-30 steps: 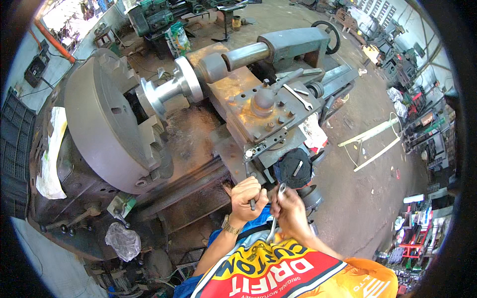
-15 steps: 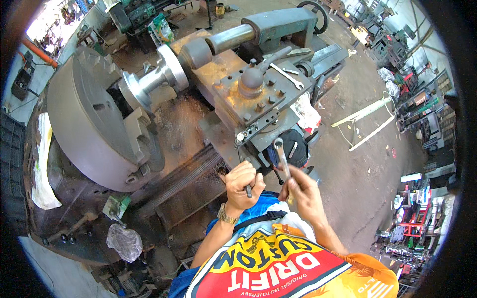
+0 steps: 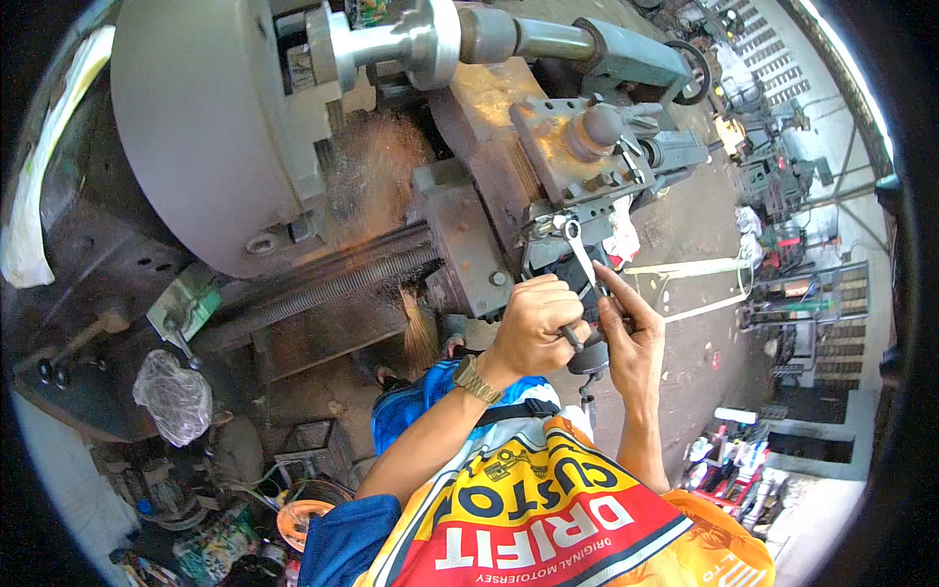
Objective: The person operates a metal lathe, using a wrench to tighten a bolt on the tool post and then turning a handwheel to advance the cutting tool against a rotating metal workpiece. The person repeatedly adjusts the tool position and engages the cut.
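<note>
My left hand (image 3: 540, 330), with a wristwatch at the wrist, is wrapped round a short dark metal rod (image 3: 573, 338), whose end pokes out below the fist; its exact kind I cannot make out. Close beside it, my right hand (image 3: 631, 328) grips a ring-ended wrench (image 3: 584, 256) between thumb and fingers, the ring pointing up and away from me. Both hands are in front of my body, short of the lathe's tool post (image 3: 595, 132). A shiny turned metal workpiece (image 3: 430, 41) sits between the chuck and the tailstock.
The big lathe chuck (image 3: 201, 137) fills the upper left. The tailstock (image 3: 636, 59) stands at the back right. A long lead screw (image 3: 333, 289) runs along the lathe's front. A plastic-wrapped lever (image 3: 174, 396) sticks out at the lower left. A pale frame (image 3: 690, 266) lies on the floor to the right.
My view has turned to the right, so the lathe sits further up and left. Both hands have moved right and come closer together, still holding the rod and the wrench.
</note>
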### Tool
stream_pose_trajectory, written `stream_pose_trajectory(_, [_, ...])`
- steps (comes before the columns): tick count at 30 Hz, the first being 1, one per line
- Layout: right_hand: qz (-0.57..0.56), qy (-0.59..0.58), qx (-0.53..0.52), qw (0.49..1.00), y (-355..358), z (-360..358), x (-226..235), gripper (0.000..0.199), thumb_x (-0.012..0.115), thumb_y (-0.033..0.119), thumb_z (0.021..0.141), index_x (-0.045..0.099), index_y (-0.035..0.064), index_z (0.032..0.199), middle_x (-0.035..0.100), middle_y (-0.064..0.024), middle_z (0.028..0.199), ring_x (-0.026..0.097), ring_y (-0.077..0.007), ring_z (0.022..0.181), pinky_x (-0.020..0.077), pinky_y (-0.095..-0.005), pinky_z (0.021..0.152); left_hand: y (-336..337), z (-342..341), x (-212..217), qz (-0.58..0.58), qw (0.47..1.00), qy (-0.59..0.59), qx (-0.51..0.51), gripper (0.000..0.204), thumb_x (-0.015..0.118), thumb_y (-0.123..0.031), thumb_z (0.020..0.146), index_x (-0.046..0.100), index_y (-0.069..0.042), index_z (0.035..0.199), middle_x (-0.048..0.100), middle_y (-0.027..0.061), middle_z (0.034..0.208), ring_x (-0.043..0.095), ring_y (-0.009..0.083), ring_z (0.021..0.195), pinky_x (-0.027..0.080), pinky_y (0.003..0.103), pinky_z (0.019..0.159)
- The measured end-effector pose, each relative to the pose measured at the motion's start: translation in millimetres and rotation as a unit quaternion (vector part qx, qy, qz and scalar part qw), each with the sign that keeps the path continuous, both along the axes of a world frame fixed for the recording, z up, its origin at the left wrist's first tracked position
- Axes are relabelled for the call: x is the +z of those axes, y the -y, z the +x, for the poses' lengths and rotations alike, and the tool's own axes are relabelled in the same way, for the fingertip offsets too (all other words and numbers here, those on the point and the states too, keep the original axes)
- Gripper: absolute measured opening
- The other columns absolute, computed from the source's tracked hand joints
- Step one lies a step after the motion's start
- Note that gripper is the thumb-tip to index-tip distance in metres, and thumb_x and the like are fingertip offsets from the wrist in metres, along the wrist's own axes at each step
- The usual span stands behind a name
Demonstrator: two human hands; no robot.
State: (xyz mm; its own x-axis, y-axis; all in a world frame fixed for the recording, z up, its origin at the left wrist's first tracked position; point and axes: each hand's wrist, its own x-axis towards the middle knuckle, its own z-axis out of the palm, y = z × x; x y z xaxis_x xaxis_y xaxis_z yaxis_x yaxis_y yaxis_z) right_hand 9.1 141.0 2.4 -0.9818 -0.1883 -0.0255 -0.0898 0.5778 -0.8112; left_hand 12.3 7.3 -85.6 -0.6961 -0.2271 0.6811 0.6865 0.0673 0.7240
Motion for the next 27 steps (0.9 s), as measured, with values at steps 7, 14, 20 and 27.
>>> stream_pose_trajectory(7, [0.084, -0.043, -0.003, 0.996, 15.7, -2.2, 7.8, 0.034, 0.062, 0.003, 0.094, 0.066, 0.0038, 0.128, 0.061, 0.0017, 0.083, 0.045, -0.0051, 0.071, 0.0401, -0.0229, 0.062, 0.4, -0.1, -2.8, 0.031, 0.999, -0.003, -0.013, 0.025, 0.066, -0.006, 0.064, 0.042, -0.004, 0.058, 0.043, 0.0107, 0.057, 0.044, 0.0314, 0.055, 0.036, 0.041, 0.055])
stream_pose_trajectory(14, [0.111, -0.013, -0.026, 0.993, 23.0, -1.7, 19.1, 0.034, 0.062, 0.007, 0.096, 0.065, 0.0021, 0.129, 0.064, -0.0006, 0.088, 0.049, -0.0062, 0.074, 0.0429, -0.0228, 0.066, 1.1, -0.5, -6.7, 0.043, 0.999, -0.003, -0.019, 0.015, 0.063, -0.008, 0.062, 0.048, -0.006, 0.06, 0.049, 0.0104, 0.06, 0.05, 0.0321, 0.058, 0.04, 0.041, 0.059])
stream_pose_trajectory(20, [0.207, -0.009, -0.051, 0.977, 24.0, -5.3, 24.1, 0.032, 0.063, 0.009, 0.095, 0.067, 0.0019, 0.126, 0.06, 0.0018, 0.079, 0.046, -0.0065, 0.07, 0.0402, -0.0243, 0.062, 2.3, -1.0, -5.8, 0.06, 0.998, -0.011, -0.017, 0.023, 0.065, -0.009, 0.065, 0.044, -0.006, 0.058, 0.045, 0.0104, 0.058, 0.046, 0.031, 0.055, 0.038, 0.04, 0.055])
stream_pose_trajectory(27, [0.252, -0.059, 0.009, 0.966, 13.4, -19.9, 26.3, 0.031, 0.07, 0.007, 0.088, 0.071, 0.0017, 0.118, 0.066, -0.0069, 0.071, 0.052, -0.0061, 0.071, 0.0466, -0.0259, 0.066, 7.4, -1.5, -6.7, 0.068, 0.997, -0.011, -0.028, 0.024, 0.067, -0.01, 0.066, 0.044, -0.006, 0.058, 0.043, 0.0097, 0.058, 0.047, 0.0302, 0.055, 0.039, 0.04, 0.055])
